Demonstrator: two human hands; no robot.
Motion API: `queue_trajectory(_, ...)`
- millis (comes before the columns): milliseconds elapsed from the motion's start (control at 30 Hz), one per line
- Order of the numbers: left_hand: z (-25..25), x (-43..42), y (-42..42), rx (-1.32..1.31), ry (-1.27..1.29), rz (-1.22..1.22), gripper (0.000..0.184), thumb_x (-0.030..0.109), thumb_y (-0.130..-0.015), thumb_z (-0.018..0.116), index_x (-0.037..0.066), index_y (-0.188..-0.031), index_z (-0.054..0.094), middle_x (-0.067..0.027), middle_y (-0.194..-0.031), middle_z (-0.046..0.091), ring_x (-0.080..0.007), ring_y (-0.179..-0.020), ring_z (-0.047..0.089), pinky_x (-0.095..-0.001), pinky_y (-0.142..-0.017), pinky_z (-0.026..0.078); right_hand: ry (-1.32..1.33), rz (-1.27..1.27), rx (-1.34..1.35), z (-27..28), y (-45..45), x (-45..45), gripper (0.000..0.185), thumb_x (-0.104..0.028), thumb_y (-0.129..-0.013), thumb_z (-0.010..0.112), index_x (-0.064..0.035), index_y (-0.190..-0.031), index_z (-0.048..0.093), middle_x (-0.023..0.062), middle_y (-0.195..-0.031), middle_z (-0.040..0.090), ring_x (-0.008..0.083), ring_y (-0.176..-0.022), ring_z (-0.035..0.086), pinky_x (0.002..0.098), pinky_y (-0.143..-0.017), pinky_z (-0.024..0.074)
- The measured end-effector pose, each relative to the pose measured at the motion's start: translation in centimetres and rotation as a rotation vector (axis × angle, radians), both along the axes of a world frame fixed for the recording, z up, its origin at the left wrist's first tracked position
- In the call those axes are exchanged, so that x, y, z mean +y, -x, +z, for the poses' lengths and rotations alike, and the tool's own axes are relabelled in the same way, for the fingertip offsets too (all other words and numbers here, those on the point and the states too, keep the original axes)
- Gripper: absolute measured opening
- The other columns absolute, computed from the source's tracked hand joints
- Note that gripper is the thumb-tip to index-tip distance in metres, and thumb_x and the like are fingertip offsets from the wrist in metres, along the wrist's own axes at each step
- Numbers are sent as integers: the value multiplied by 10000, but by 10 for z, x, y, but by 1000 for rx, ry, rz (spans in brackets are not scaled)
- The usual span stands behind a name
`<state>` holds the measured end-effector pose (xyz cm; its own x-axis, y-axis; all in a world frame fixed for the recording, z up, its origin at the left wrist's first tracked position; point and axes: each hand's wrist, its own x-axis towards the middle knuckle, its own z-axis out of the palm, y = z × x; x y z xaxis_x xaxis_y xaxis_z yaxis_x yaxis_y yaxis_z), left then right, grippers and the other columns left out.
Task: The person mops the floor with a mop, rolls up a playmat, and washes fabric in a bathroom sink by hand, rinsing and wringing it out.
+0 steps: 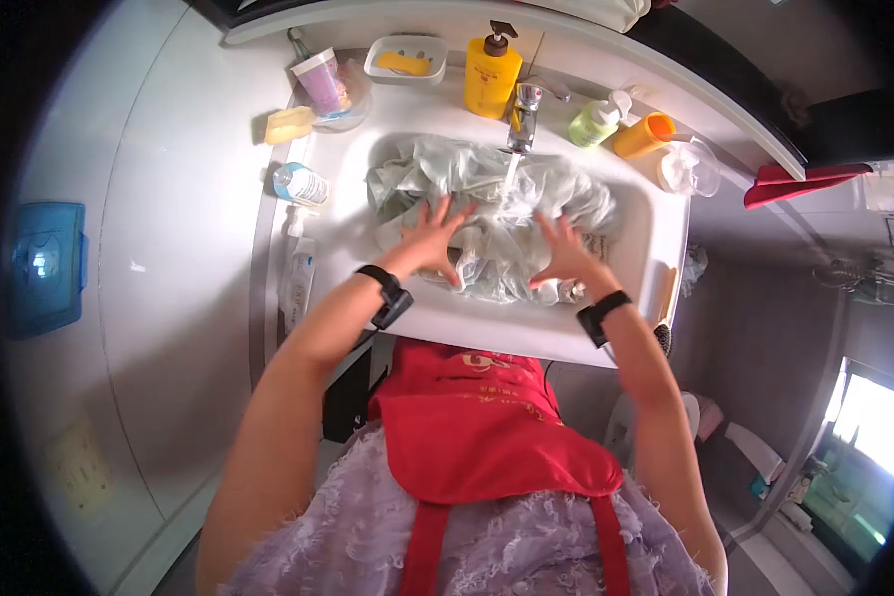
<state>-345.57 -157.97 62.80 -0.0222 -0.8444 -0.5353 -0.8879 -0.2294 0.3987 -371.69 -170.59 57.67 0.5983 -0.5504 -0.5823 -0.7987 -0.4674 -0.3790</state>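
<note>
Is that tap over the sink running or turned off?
Running: a stream of water falls from the tap onto the pale, crumpled material lying in the sink.

Head: from the wearer's head, forward and steeply down
Sink (648, 278): upper middle, near, seen from above
Left hand (431, 241), right hand (569, 256): mid-frame
Apron (497, 437): lower middle, wearer's own
Window (876, 422): right edge, farther off
Frame: wide, curved, dark-cornered

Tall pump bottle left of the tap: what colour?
The bottle is yellow, with a dark pump; it shows in the head view.
</note>
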Motion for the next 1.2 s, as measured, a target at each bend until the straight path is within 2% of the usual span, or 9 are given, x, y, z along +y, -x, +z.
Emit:
queue_trajectory(100, -32, 2, 22, -201, -65, -35, 1174, 389, -488, 903, 332, -1471, 264, -140, -1550, 138, -507, -1384, 126, -618, -1026, 351, 106, 7, 242, -26, -25, 31, 1459, -415, -410, 920, -351, -1505, -43, 249, -1536, 89, 536, -1373, 146, 636, -1014, 362)
queue_trajectory(167, -88, 1, 26, -277, 13, -8, 1060, 392, -518, 887, 278, -1435, 368, -123, -1524, 210, -505, -1365, 180, -631, -996, 377, 232, -28, 188, -19, -32, 33, 1012, -284, -585, 824, -286, -1444, 289, 216, -1437, 335, 479, -1293, 350, 526, -940, 474)
queue_trajectory(233, -67, -8, 28, -204, 250, 26, 569, 387, -698, 733, 94, -1170, 608, -169, -1286, 528, -475, -1219, 425, -545, -887, 478, 218, -110, 31, -47, -27, 20, 717, -202, -668, 747, -232, -1339, 497, 194, -1360, 462, 437, -1234, 449, 483, -914, 495)
queue_trajectory(267, -87, -20, 19, -134, 234, 25, 465, 375, -723, 693, 79, -1079, 645, -185, -1132, 596, -454, -1099, 513, -515, -847, 491, 318, -149, -61, -38, -29, 26, 412, -111, -695, 656, -158, -1104, 668, 163, -1162, 619, 361, -1092, 580, 440, -875, 509)
queue_trajectory(400, -68, -12, 7, 167, 301, 187, 319, 335, -761, 627, 36, -855, 689, -208, -801, 661, -424, -809, 632, -468, -752, 502, 89, -101, -8, -5, -30, 35, 420, -135, -649, 660, -108, -1068, 686, 198, -1009, 670, 348, -983, 639, 436, -869, 508)
queue_trajectory(733, 113, -8, -12, 299, 184, 3, 360, 285, -733, 696, 42, -996, 663, -195, -919, 683, -378, -888, 650, -434, -794, 505, -296, 59, -250, 151, -5, -11, 486, -150, -608, 694, -34, -1078, 658, 206, -990, 673, 339, -968, 640, 395, -862, 504)
queue_trajectory(933, 94, -34, -42, 60, 530, 70, 703, 173, -766, 698, 197, -1407, 410, -132, -1396, 467, -302, -1302, 414, -422, -1095, 303, 381, -177, -109, 137, 2, -39, 933, -279, -591, 826, -134, -1409, 402, 283, -1374, 422, 403, -1234, 468, 442, -991, 437)
queue_trajectory(1033, 67, -36, -41, 101, 454, -43, 738, 243, -747, 749, 194, -1405, 418, -167, -1371, 484, -322, -1308, 401, -449, -1123, 249, 234, -51, -154, 110, 2, -41, 1108, -353, -564, 858, -266, -1486, 251, 296, -1485, 215, 479, -1333, 295, 487, -1052, 381)
queue_trajectory(1200, -44, -11, -7, -108, 85, -44, 1376, 505, -383, 907, 267, -1510, 155, -171, -1570, 11, -542, -1370, 109, -629, -1050, 320, 88, 108, 199, 28, -29, 4, 1396, -510, -453, 900, -416, -1492, -28, 146, -1578, -87, 481, -1415, 61, 764, -949, 306)
